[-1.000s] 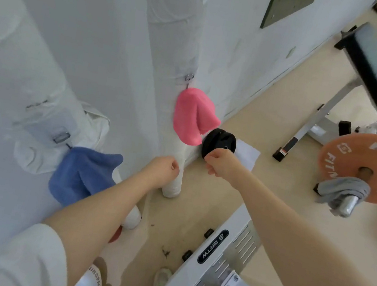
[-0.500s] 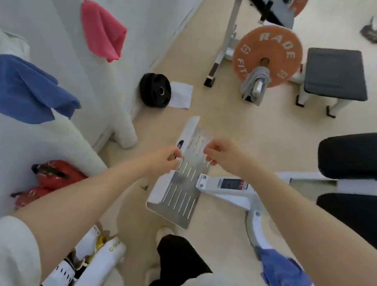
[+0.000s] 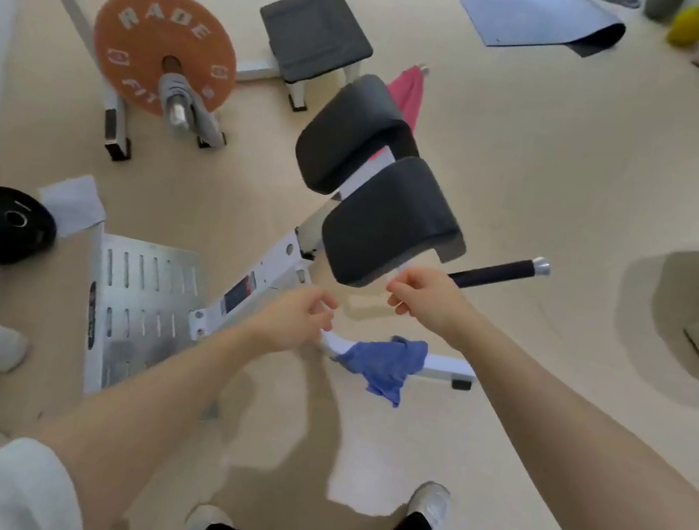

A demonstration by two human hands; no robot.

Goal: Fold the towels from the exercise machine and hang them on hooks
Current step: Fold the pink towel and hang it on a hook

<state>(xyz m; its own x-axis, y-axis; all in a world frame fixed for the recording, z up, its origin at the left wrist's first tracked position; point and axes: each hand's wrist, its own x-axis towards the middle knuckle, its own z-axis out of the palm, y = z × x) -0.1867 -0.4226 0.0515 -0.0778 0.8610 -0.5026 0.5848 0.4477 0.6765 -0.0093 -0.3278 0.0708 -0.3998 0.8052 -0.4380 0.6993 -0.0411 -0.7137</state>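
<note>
Grey towel point(image 3: 183, 100) draped on the barbell end, left. Left hand point(image 3: 299, 319), grip loosely curled, holding nothing. Blue towel point(image 3: 389, 364) draped over the machine's white base bar point(image 3: 441, 366). Right hand point(image 3: 423, 295), grip likewise curled, holding nothing. Pink towel point(image 3: 406, 94) behind the black pads point(image 3: 385, 220).

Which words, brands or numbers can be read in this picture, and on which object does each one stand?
"RADE" and "FIT": white letters on the orange weight plate; "FIT" runs behind the grey towel.
Label on the white machine frame: too small to read.
Black badge on the metal footplate: too blurred to read.
</note>
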